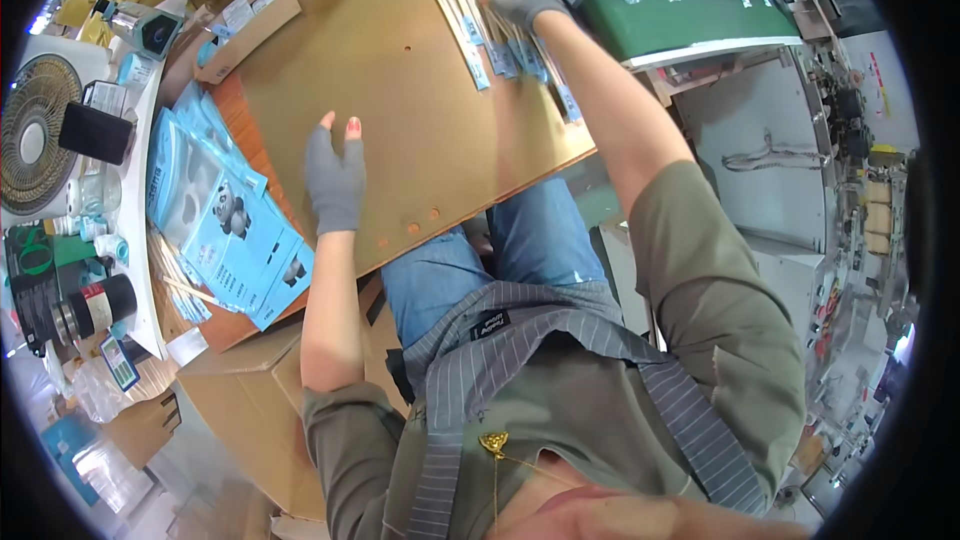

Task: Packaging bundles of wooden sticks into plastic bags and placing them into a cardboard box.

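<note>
Across the far right part of the brown board (400, 90) lies a loose pile of slim wrapped chopsticks (466, 35), pale with blue lower ends. My right hand (528, 5), in a grey fingerless glove, reaches over the pile with its fingers curled down on several of them. Its far fingertips are partly hidden. My left hand (335, 180), gloved the same way, is over the board's left side with thumb and a finger apart and nothing in it. Blue printed bags (225, 215) with a panda picture lie in a stack left of that hand.
More wrapped sticks lie in a row on a green surface (660, 15) at the far right. On the left, a white shelf (145, 270) carries a fan (38, 130), a dark phone (97, 132) and jars. A cardboard box (250, 420) stands below the board's left edge.
</note>
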{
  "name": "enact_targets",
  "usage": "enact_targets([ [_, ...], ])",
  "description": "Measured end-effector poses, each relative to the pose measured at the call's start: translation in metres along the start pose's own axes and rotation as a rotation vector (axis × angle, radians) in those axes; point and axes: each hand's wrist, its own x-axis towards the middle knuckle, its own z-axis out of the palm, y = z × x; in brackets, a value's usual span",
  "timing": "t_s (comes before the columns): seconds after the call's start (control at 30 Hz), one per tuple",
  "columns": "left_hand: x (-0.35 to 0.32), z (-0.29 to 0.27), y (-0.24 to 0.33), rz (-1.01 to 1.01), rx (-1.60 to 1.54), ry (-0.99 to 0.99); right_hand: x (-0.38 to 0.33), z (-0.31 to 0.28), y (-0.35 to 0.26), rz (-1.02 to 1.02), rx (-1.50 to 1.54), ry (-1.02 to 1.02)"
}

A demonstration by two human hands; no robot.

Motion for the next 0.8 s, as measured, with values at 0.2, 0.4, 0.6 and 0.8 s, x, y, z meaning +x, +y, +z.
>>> enact_targets([
  [0.2, 0.059, 0.069, -0.014, 0.371, 0.238, 0.053, -0.009, 0.029, -0.024, -0.083, 0.563, 0.121],
  [0.4, 0.062, 0.085, -0.013, 0.43, 0.248, 0.082, -0.116, 0.033, 0.028, -0.272, 0.996, 0.257],
  [0.6, 0.062, 0.086, -0.019, 0.429, 0.289, 0.084, -0.233, 0.048, 0.064, -0.682, 0.398, 0.187],
  [0.8, 0.068, 0.085, -0.009, 0.474, 0.319, 0.09, -0.235, 0.077, 0.025, -0.96, 0.382, 0.043],
])
